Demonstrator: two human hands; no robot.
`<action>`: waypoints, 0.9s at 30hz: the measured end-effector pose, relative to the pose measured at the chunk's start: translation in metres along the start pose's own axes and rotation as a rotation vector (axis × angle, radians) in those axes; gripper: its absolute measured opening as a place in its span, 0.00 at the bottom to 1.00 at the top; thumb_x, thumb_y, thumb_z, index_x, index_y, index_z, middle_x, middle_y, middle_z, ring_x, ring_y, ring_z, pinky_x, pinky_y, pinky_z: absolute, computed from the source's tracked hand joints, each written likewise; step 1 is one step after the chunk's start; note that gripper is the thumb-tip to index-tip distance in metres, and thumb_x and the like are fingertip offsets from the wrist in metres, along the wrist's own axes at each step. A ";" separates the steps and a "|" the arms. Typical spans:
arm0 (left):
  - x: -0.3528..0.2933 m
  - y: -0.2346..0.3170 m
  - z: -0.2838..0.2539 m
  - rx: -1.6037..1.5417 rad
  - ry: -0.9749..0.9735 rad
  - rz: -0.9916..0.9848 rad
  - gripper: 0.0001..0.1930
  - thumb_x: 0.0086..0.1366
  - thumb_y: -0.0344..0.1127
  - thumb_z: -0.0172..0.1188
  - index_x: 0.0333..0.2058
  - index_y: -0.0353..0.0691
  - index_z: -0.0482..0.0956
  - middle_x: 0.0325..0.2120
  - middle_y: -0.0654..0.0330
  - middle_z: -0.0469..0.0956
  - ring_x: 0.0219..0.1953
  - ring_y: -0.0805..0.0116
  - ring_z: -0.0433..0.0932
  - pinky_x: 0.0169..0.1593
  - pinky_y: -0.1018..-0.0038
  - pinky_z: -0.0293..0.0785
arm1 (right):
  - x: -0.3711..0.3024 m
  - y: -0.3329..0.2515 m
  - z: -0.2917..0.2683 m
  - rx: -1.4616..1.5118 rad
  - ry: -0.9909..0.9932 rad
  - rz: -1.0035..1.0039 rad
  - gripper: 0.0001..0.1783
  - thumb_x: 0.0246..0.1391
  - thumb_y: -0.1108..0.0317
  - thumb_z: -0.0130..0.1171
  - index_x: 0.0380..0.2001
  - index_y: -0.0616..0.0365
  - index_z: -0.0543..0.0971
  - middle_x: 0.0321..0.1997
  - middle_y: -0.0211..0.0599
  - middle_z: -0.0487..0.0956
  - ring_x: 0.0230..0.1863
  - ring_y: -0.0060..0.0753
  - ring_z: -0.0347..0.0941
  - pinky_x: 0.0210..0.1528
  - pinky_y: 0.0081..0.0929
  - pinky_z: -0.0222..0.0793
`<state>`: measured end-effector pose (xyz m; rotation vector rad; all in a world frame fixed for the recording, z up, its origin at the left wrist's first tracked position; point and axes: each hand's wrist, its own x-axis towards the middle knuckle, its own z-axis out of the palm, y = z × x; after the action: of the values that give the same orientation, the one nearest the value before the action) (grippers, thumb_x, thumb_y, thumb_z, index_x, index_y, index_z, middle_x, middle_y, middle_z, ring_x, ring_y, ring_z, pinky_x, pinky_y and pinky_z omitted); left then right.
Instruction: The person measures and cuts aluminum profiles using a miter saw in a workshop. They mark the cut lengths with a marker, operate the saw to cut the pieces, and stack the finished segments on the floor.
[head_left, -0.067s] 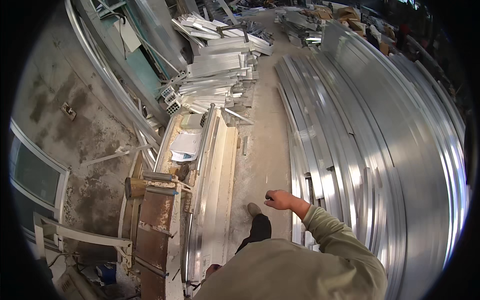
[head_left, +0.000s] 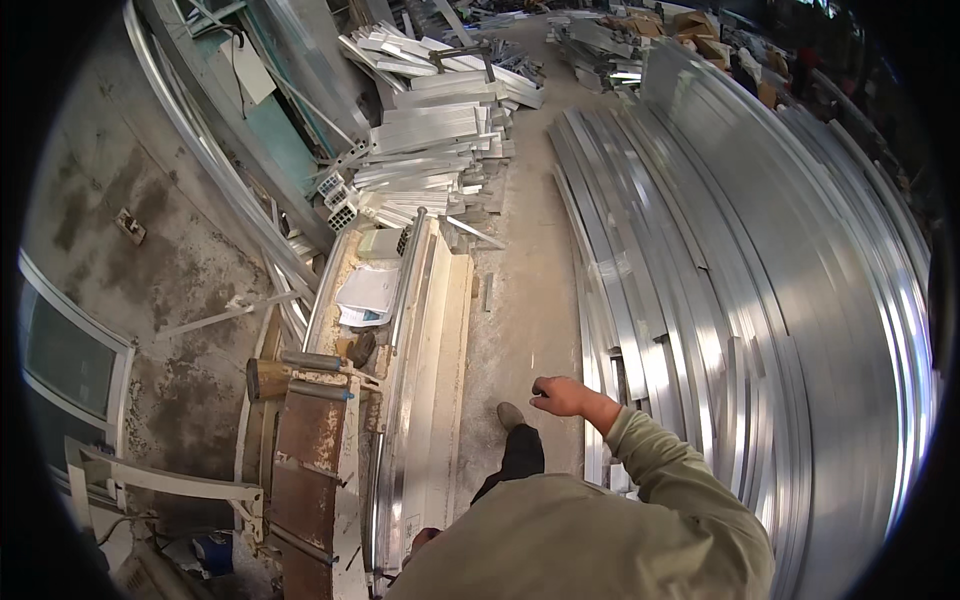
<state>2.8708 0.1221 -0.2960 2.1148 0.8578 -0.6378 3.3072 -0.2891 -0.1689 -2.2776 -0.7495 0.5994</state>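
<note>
My right hand (head_left: 563,397) hangs in front of my body over the walkway, its fingers curled inward. Something small and dark shows at the fingertips, too small to name. Only a sliver of my left hand (head_left: 424,538) appears beside my sleeve, low by the cream-painted machine bed (head_left: 440,350); its fingers are hidden. Nearest to my right forearm are long silver metal profiles (head_left: 640,290), lying lengthwise in a stack. My shoe (head_left: 510,415) is on the floor below.
Along the left runs a workbench with rollers (head_left: 322,388), a rusty plate (head_left: 307,430) and white papers (head_left: 368,290). Shorter cut metal pieces (head_left: 430,130) are heaped beyond it. A concrete floor strip (head_left: 535,220) lies between the bench and the long stack. Cardboard boxes (head_left: 700,40) sit far right.
The view has shifted very slightly, with the bench and wall a little further left. My right hand keeps the same curled pose.
</note>
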 end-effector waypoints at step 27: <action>0.699 0.725 -0.200 -0.139 -0.056 0.045 0.20 0.71 0.46 0.67 0.49 0.34 0.87 0.38 0.51 0.90 0.38 0.59 0.89 0.44 0.60 0.85 | 0.382 0.444 -0.369 0.421 0.046 1.104 0.21 0.62 0.56 0.61 0.37 0.69 0.86 0.28 0.48 0.87 0.26 0.41 0.85 0.34 0.40 0.83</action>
<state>3.8958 0.1796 -0.3118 1.9768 0.7986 -0.5944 3.9574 -0.4794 -0.3106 -2.1191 0.6994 1.0425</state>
